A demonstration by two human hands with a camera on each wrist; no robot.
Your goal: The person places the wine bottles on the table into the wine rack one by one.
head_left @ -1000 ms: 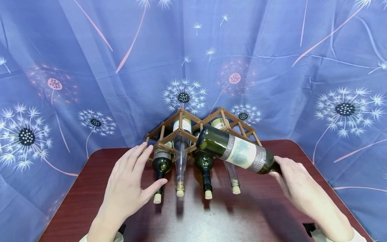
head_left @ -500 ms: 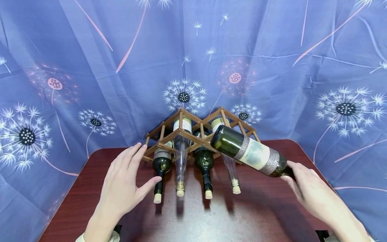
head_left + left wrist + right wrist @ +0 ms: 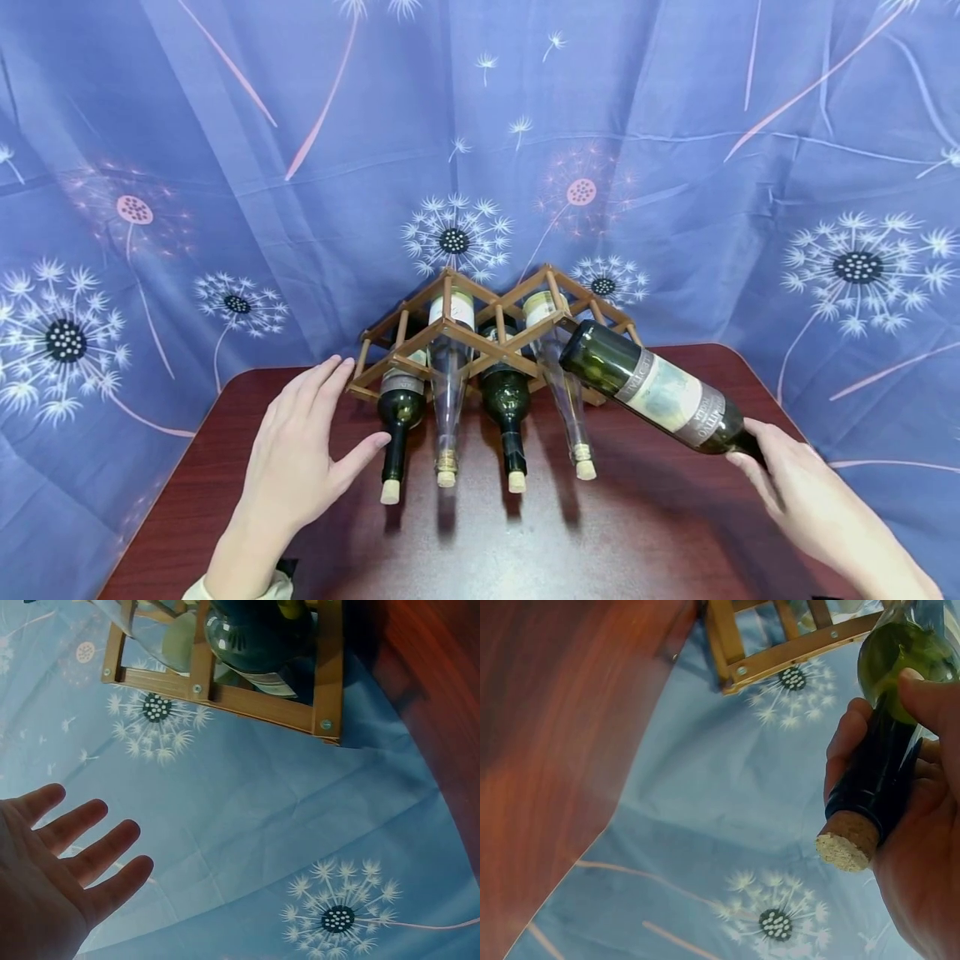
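Note:
My right hand point(image 3: 825, 492) grips a dark green wine bottle point(image 3: 660, 392) by its neck, the base pointing up and left toward the rack's right end. In the right wrist view, fingers wrap the neck below a cork point(image 3: 847, 841). The wooden wine rack point(image 3: 510, 346) holds several corked bottles lying neck-forward: a green bottle point(image 3: 402, 408) at left, a clear bottle point(image 3: 450, 392), another green bottle point(image 3: 507, 404) and a clear bottle point(image 3: 567, 392) at right. My left hand point(image 3: 292, 458), fingers extended, is beside the rack's left end and holds nothing.
The rack stands toward the back of a dark red wooden table point(image 3: 480, 542) with rounded far corners. A blue curtain point(image 3: 337, 208) printed with dandelions hangs behind and at both sides, close to the table edges.
The right hand has carried the bottle right and slightly toward me, away from the front of the rack. My left hand has shifted slightly left, away from the leftmost bottle.

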